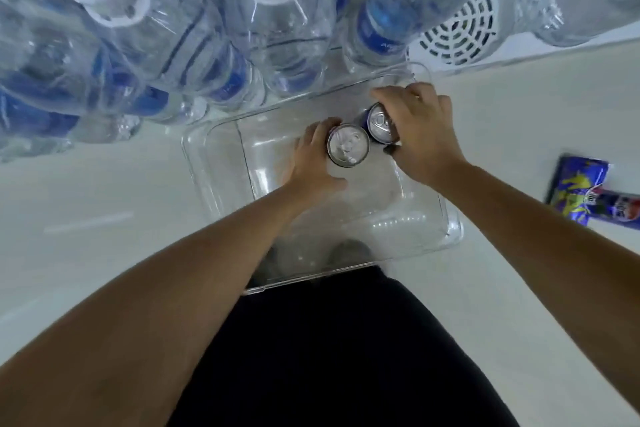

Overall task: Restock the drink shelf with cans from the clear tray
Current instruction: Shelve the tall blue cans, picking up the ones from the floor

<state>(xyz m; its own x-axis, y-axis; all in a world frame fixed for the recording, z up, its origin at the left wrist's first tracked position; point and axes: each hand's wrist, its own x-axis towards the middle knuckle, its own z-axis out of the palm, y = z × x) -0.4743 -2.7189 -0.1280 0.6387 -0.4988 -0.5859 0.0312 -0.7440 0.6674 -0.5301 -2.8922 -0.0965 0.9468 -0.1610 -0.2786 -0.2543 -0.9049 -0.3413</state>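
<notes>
A clear plastic tray (214,163) lies on the pale floor right in front of me. Inside its far half stand two dark blue cans with silver tops. My left hand (313,163) is wrapped around the nearer can (348,146), which stands upright. My right hand (420,132) grips the farther can (379,121) from the right side; this can leans a little. The two cans touch each other. Apart from them the tray holds nothing that I can see.
Large clear water bottles (194,28) with white caps and blue labels crowd the far left and centre. A white vented appliance (460,31) sits at the far right. A purple and blue packet (588,191) lies on the floor to the right.
</notes>
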